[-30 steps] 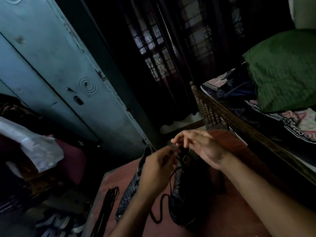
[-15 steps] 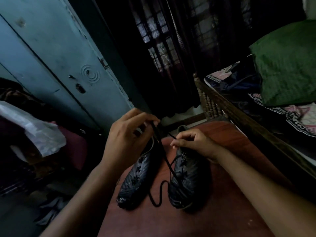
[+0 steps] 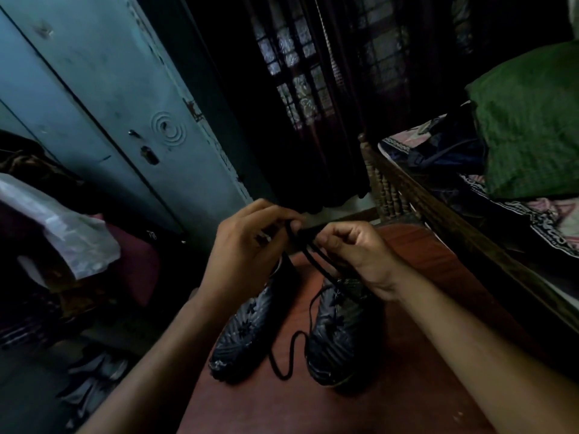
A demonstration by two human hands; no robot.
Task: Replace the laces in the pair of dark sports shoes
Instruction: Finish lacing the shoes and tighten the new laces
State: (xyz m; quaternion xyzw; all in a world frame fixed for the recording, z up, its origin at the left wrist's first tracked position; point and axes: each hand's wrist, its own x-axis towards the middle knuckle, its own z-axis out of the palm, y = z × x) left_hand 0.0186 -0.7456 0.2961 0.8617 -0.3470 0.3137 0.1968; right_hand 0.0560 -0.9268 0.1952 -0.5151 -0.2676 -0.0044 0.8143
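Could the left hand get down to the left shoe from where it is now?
Probably yes, once freed: the left hand pinches the black lace directly above the left shoe, with nothing between them.

Two bare forearms enter from the lower edge, ending in the left hand (image 3: 247, 255) and right hand (image 3: 357, 255). No sleeves, gloves, rings, watch or wristbands show; short fingernails are visible on the right hand's fingers (image 3: 326, 242).

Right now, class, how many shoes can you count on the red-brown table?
2. The left shoe lies below the left hand; the right shoe sits beside it, under the right hand. Both are partly hidden.
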